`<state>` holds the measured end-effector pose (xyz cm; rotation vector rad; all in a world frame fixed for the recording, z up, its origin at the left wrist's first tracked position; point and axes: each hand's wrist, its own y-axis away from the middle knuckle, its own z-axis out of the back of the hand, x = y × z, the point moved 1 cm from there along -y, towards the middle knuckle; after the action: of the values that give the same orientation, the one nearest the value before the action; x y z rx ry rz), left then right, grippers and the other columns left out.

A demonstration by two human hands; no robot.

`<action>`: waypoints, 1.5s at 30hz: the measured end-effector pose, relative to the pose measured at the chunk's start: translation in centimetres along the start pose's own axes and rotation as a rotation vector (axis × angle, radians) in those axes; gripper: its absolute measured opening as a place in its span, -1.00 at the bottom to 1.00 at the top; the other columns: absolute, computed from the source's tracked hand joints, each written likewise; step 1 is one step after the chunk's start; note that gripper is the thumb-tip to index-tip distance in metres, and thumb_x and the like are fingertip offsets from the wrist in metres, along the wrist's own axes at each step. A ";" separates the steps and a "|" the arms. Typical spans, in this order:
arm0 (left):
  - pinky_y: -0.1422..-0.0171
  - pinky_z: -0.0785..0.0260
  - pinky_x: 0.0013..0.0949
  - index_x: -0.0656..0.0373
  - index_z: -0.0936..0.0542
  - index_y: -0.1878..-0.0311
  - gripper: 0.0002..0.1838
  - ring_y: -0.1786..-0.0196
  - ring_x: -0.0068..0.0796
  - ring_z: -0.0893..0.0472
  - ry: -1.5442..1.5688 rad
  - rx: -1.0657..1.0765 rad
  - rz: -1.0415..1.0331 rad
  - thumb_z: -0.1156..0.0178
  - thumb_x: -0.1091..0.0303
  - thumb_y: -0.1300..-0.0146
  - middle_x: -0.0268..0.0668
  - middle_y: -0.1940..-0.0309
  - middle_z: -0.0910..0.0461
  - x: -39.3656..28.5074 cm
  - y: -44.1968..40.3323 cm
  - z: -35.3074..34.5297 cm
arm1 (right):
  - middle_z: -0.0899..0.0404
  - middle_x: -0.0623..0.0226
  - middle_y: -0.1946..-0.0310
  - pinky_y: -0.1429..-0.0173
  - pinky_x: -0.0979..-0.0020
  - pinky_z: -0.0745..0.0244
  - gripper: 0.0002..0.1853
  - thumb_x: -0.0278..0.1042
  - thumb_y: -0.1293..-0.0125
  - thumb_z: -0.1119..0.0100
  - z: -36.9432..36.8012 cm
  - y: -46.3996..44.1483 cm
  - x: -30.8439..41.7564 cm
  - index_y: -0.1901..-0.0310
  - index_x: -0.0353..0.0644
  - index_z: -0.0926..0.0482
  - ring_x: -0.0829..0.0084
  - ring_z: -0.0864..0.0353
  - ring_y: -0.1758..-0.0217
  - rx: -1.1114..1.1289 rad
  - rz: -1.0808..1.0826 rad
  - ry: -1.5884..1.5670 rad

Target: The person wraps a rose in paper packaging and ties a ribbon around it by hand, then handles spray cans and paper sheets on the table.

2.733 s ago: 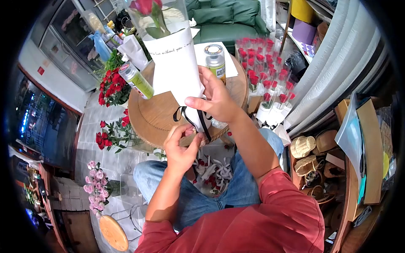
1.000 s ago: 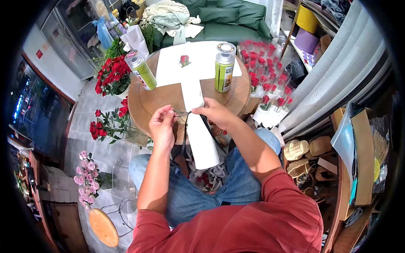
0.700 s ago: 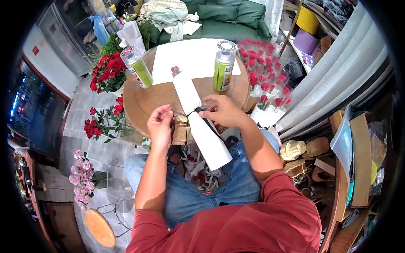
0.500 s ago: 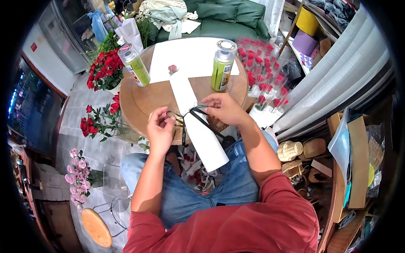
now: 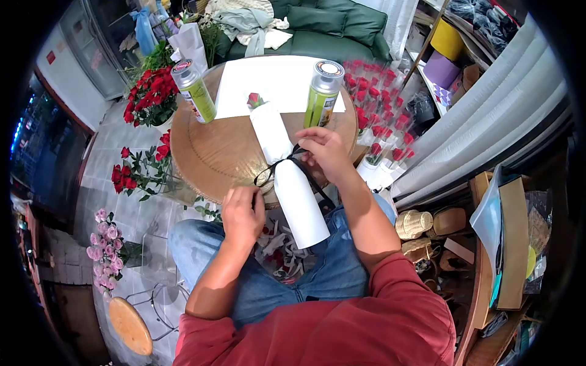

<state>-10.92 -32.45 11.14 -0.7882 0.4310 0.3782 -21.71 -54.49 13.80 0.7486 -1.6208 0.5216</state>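
Note:
A single red rose [image 5: 254,97] pokes from the top of a white paper wrap [image 5: 299,204], which slants over the table's near edge toward my lap. Black ribbon [image 5: 289,158] is tied round the wrap's narrowed middle, with loops out to both sides. My right hand [image 5: 323,152] pinches the ribbon at the right of the knot. Just below the left loop, my left hand [image 5: 243,213] has its fingers curled downward; their tips and anything in them are hidden.
Spray cans, a left one [image 5: 194,91] and a right one [image 5: 323,94], stand on the round wooden table [image 5: 213,152] beside a white sheet [image 5: 235,76]. Wrapped roses [image 5: 378,116] crowd the right side. Red roses [image 5: 152,94] and pink roses [image 5: 110,250] stand left, near a stool [image 5: 130,326].
My left hand has dropped lower and turned its back up, leaving the left loop. My right hand has shifted slightly right with the ribbon. The wrap has tilted a little more upright.

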 end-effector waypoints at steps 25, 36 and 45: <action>0.23 -0.47 -0.20 0.33 -0.61 0.31 -0.83 0.39 -0.11 -0.65 0.060 0.009 0.256 -0.31 0.40 -0.30 0.00 0.42 -0.63 2.1 -3.5 2.2 | -0.51 0.39 0.28 0.23 0.48 -0.36 -0.82 -0.46 -0.27 -0.36 2.9 -0.8 0.2 0.44 -0.29 -0.57 0.56 -0.45 0.35 0.436 0.443 0.619; 0.46 -0.25 -0.39 0.30 -0.52 0.47 -0.83 0.58 -0.63 -0.35 0.113 -0.047 0.380 -0.23 0.45 -0.21 -0.32 0.69 -0.39 3.4 -2.7 1.1 | -0.47 0.48 0.23 0.39 0.58 -0.19 -0.79 -0.57 -0.29 -0.25 0.7 -2.1 -3.3 0.50 -0.18 -0.54 0.70 -0.31 0.48 0.300 -0.081 -0.301; 0.46 -0.25 -0.38 0.30 -0.49 0.50 -0.81 0.57 -0.63 -0.35 0.113 -0.072 0.390 -0.23 0.46 -0.19 -0.32 0.69 -0.38 3.8 -2.2 0.7 | -0.41 0.59 0.49 0.37 0.56 -0.22 -0.92 -0.51 -0.30 -0.27 0.7 -2.6 -4.0 0.34 -0.12 -0.58 0.70 -0.32 0.48 0.186 -0.201 -0.435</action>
<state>-6.51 -32.72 10.94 -0.7969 0.6829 0.7177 -19.99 -56.01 9.54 1.2139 -1.8829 0.3831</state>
